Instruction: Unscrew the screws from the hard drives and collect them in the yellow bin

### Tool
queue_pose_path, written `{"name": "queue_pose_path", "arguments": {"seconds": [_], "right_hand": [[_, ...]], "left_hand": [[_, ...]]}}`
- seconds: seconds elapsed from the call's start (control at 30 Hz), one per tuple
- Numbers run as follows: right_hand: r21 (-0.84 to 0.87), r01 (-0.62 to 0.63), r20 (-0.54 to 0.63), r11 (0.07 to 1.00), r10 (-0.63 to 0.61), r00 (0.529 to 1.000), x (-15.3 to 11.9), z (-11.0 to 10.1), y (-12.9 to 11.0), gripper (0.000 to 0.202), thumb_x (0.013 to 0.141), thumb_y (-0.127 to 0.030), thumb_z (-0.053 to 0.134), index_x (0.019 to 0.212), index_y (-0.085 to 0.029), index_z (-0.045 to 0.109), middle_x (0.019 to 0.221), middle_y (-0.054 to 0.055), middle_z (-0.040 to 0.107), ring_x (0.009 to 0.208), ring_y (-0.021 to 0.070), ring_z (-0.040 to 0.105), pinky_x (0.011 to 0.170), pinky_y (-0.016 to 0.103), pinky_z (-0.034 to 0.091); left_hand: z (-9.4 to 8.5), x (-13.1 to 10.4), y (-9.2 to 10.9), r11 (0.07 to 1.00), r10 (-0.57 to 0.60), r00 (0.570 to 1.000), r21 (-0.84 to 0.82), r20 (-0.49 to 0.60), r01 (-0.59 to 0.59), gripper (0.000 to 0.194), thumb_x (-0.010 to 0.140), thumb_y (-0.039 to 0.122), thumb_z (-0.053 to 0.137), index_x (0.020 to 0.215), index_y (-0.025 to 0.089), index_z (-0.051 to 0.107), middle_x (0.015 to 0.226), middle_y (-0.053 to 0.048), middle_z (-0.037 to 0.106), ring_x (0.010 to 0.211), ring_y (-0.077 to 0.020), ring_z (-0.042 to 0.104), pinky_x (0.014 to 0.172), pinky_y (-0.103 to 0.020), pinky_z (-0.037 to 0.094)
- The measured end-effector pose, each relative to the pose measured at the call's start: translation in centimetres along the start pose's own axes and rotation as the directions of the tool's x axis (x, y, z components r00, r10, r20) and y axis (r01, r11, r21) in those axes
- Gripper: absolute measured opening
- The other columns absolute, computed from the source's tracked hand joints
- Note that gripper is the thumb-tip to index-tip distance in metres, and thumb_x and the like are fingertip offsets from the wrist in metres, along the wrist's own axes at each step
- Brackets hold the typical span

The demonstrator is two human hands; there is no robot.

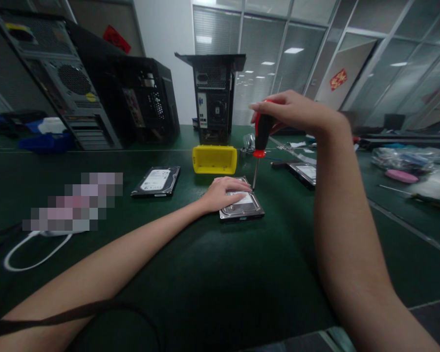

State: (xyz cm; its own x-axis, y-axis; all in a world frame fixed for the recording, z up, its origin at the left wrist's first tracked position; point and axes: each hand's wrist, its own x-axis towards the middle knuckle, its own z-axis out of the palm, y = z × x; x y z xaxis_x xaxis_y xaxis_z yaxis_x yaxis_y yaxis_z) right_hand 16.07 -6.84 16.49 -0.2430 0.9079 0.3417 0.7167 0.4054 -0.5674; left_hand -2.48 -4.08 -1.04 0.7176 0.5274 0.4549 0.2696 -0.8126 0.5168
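Observation:
A hard drive (241, 211) lies flat on the green table in front of me, label side up. Across its top rests my left hand (230, 190), fingers stretched out and flat, hiding part of the label. My right hand (280, 110) is raised above the drive, closed around the red and black handle of a screwdriver (264, 131). The shaft points almost straight down, and its tip meets the drive's right edge near my left fingertips. Whether the tip sits in a screw is too small to tell.
Just behind the drive is a yellow bin (214, 160). Another hard drive (157, 180) lies left, and one more (303, 172) lies right, partly behind my forearm. Computer cases (214, 98) stand at the back. At far right are a pink object (402, 176) and another screwdriver (421, 197).

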Motion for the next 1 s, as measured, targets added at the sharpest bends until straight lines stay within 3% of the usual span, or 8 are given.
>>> {"name": "queue_pose_path", "arguments": {"seconds": [1.0], "right_hand": [[-0.023, 0.019, 0.012, 1.000, -0.019, 1.000, 0.24, 0.01, 0.20, 0.038, 0.088, -0.047, 0.051, 0.087, -0.012, 0.066, 0.087, 0.008, 0.069, 0.078, 0.0170, 0.066, 0.072, 0.031, 0.056]], "left_hand": [[0.00, 0.04, 0.00, 1.000, 0.016, 1.000, 0.000, -0.004, -0.016, 0.024, 0.086, 0.028, 0.055, 0.105, 0.024, 0.069, 0.116, -0.001, 0.067, 0.115, -0.0194, 0.057, 0.103, -0.043, 0.039]]}}
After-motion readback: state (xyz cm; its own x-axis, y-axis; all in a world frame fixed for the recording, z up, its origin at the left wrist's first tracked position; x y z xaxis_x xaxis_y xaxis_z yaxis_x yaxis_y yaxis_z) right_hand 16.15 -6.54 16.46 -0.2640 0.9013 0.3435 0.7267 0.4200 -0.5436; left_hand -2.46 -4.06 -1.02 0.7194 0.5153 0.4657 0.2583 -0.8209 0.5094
